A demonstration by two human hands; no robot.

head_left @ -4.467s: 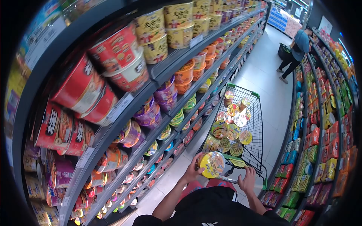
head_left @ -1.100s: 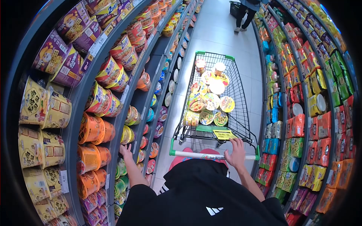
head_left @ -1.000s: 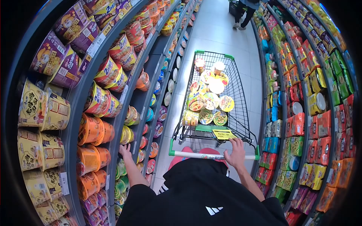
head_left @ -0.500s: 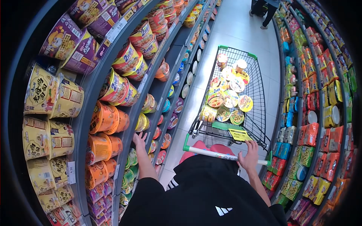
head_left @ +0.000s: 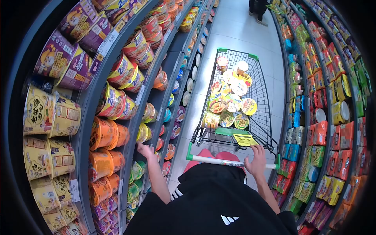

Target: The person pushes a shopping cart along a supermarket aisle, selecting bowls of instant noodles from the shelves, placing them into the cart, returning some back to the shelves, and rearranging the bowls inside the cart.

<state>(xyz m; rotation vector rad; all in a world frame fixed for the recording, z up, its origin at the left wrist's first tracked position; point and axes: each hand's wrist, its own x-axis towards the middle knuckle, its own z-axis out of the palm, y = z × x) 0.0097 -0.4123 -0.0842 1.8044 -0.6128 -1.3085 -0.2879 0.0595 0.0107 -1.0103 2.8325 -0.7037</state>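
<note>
OK so one shopper in a black top is in the noodle aisle, and calling their straight ahead 12 o'clock, there's a shopping cart right at 12. It's black wire mesh with two green plastic corners at the far rim. I count about 13 noodle cups in it, give or take, since glare off the shiny round lids makes the far ones tricky. Most sit lids up, bunched toward the left side.

The right hand is at 1 o'clock, lying over the smooth white handle, fingers loosely spread and pointing forward, not squeezed shut. One flat yellow price sign sits just past those fingertips.

The left hand is at 10 o'clock by the shelf, right below a few stacked yellow cups. Fingers look bent, but I can't tell if they're together or apart, or touching anything.

Also on the shelving from 9 to 11: six glossy orange tubs in three tiers of two, eight cream noodle tubs in four tiers of two, four purple tubs above those. Crinkly bagged noodles run along 2 o'clock. One other person, dark trouser legs only, is way up near 12.
</note>
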